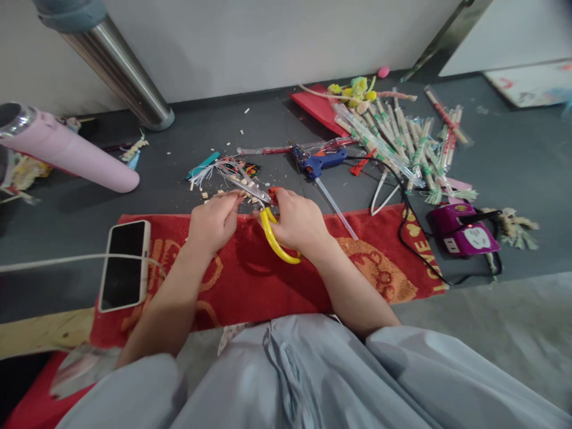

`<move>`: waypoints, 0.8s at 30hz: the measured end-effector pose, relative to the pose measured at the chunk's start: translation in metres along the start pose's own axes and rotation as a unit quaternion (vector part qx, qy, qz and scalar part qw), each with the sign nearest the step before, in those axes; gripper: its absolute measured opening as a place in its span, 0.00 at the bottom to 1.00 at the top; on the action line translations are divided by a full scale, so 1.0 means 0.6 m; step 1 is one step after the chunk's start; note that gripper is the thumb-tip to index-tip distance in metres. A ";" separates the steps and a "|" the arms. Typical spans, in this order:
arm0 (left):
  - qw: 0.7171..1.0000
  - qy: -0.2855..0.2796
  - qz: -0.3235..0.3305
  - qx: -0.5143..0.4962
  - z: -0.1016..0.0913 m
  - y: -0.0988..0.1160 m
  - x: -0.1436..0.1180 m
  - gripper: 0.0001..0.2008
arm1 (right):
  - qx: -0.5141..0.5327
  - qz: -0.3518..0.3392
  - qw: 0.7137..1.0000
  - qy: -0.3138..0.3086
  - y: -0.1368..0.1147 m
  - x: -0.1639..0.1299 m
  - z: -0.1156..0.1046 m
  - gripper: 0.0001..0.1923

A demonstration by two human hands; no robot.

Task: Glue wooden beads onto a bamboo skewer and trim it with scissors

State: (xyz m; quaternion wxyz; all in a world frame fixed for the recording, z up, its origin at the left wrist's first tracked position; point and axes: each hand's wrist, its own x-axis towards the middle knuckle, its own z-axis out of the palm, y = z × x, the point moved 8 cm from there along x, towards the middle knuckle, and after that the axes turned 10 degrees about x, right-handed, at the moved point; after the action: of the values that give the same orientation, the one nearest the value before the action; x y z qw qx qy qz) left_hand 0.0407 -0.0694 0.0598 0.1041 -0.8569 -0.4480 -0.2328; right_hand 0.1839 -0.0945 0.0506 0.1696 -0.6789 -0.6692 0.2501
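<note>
A red patterned cloth mat is lying along the floor's edge. Over its far edge the right hand is gripping yellow-handled scissors, blades pointing up-left, while the left hand is pinching a thin pale strip just beside the blades.

Both forearms are bare from the elbow down, with no watch, ring, bracelet or glove on the left hand or the right hand. The fingernails that show are short and unpainted. The person wears a loose, pale grey-blue garment of thin woven cloth, which fills the lower part of the view. It falls in soft folds and creases, with a raised seam or pleat running down its middle. The cloth is plain, without print, buttons or pockets in sight. Short, wide sleeves of the same cloth end near the elbows.
</note>
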 end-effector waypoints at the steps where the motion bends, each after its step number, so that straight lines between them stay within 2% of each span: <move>1: 1.000 0.001 0.001 0.003 -0.001 0.001 0.000 0.17 | -0.002 0.001 1.000 -0.001 0.000 0.000 0.000 0.22; 7: 0.998 0.027 0.006 0.048 -0.008 0.006 0.000 0.19 | -0.005 -0.009 1.000 -0.025 -0.001 0.002 0.007 0.21; 11: 0.998 0.048 0.007 0.029 -0.010 0.004 0.001 0.18 | -0.002 -0.023 1.000 -0.008 -0.002 0.004 0.009 0.26; 19: 0.997 0.006 -0.024 -0.080 -0.003 -0.004 0.007 0.18 | -0.006 -0.078 0.996 0.033 -0.005 0.003 0.006 0.31; 24: 0.982 -0.045 -0.054 -0.177 -0.009 0.001 0.016 0.22 | -0.011 -0.104 0.994 0.039 -0.009 0.000 0.003 0.34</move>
State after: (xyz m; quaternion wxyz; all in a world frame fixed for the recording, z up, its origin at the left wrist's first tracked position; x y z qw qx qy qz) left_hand 0.0443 -0.0651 0.0693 -0.0825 -0.8458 -0.4495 -0.2753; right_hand 0.1785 -0.0944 0.0524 0.2135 -0.6168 -0.7315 0.1970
